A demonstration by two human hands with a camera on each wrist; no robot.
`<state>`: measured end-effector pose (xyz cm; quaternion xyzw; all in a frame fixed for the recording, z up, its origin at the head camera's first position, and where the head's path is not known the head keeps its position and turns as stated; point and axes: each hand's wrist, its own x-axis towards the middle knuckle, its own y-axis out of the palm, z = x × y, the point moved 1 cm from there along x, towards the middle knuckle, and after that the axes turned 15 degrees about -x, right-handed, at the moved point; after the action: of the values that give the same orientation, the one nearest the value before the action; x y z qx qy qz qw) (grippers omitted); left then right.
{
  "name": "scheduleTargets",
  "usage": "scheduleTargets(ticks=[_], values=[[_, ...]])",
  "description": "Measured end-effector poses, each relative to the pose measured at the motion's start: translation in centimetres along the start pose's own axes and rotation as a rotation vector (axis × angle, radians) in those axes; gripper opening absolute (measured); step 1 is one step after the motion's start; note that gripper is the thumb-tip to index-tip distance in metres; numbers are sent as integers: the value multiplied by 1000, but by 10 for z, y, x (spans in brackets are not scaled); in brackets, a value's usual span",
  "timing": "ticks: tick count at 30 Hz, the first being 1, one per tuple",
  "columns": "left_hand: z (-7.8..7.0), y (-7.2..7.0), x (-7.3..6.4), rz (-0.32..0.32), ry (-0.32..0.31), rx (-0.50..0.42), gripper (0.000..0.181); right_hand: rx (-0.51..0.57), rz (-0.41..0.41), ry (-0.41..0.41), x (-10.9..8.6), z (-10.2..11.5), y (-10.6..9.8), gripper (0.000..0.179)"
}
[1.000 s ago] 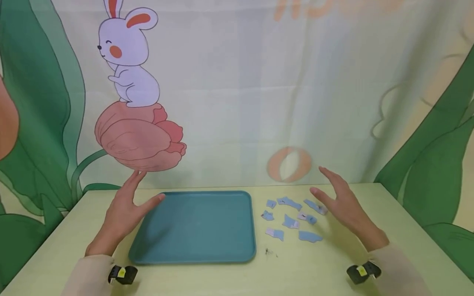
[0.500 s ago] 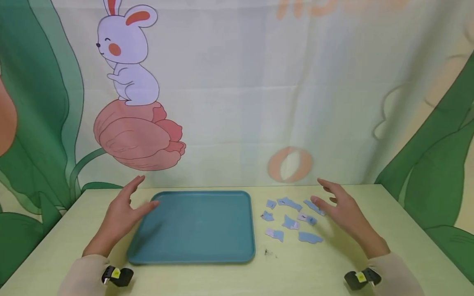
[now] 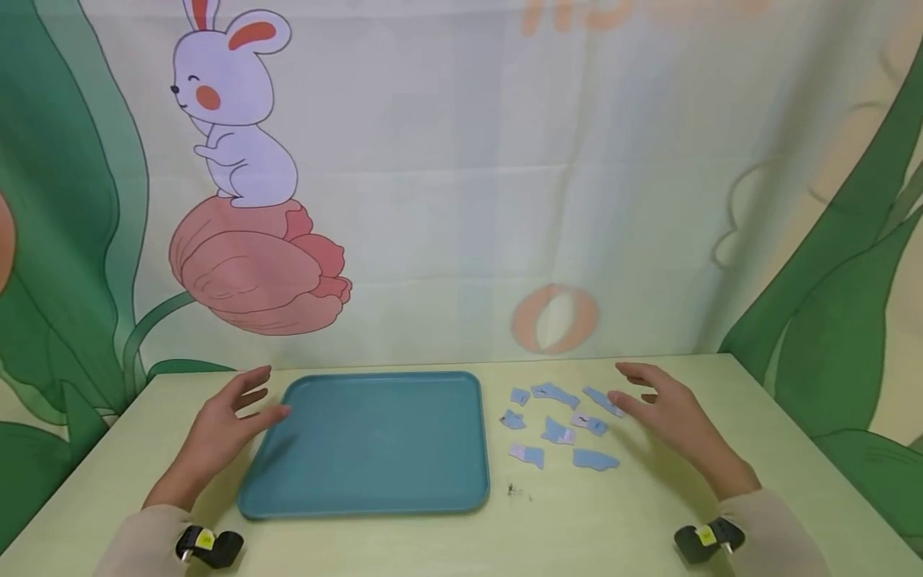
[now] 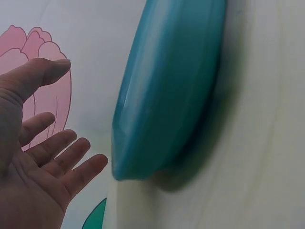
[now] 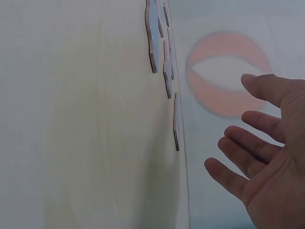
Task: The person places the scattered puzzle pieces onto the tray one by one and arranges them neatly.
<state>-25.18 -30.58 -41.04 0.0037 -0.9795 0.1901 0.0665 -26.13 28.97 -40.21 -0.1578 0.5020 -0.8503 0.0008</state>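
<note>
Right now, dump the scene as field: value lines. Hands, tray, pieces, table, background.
left hand: raised at the tray's left side, fingers relaxed, holding nothing
right hand: raised right of the pieces, fingers relaxed, holding nothing
tray: teal, rounded corners, flat on the table
pieces: flat, irregular, mostly blue, some partly pale pink; spread out right of the tray
table: pale yellow-green; dark specks near the tray's near right corner
backdrop: cloth printed with rabbit, flower and leaves

Table (image 3: 577, 533): pale yellow-green
Tray (image 3: 371, 445): teal, lying flat left of centre, rounded corners, raised rim
Pieces (image 3: 558, 433): blue and lilac, irregular, spread just right of the tray
Specks (image 3: 512, 490): dark, near the tray's near right corner
</note>
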Motion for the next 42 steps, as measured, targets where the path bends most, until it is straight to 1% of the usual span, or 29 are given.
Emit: scheduleTargets(ticks=[3, 9, 16, 22, 28, 31, 35, 38, 42], values=[[5, 3, 1, 13, -5, -18, 87, -7, 10, 10, 1, -5, 0, 62], [16, 4, 2, 12, -14, -47, 79, -16, 29, 50, 2, -15, 1, 62], [25, 9, 3, 22, -57, -71, 79, -26, 50, 79, 2, -23, 0, 59], [32, 12, 7, 20, -57, -33, 72, -4, 59, 76, 3, -31, -2, 59], [36, 13, 9, 14, -54, 1, 64, 10, 74, 88, 5, -33, -1, 58], [37, 11, 8, 20, -52, 26, 62, 16, 82, 85, 8, -32, 2, 57], [39, 4, 7, 22, -54, 45, 59, 32, 116, 58, 12, -32, 9, 55], [41, -1, 6, 23, -66, 37, 58, 44, 136, 55, 13, -33, 14, 55], [42, -1, 6, 27, -75, 22, 58, 33, 136, 65, 15, -34, 16, 55]])
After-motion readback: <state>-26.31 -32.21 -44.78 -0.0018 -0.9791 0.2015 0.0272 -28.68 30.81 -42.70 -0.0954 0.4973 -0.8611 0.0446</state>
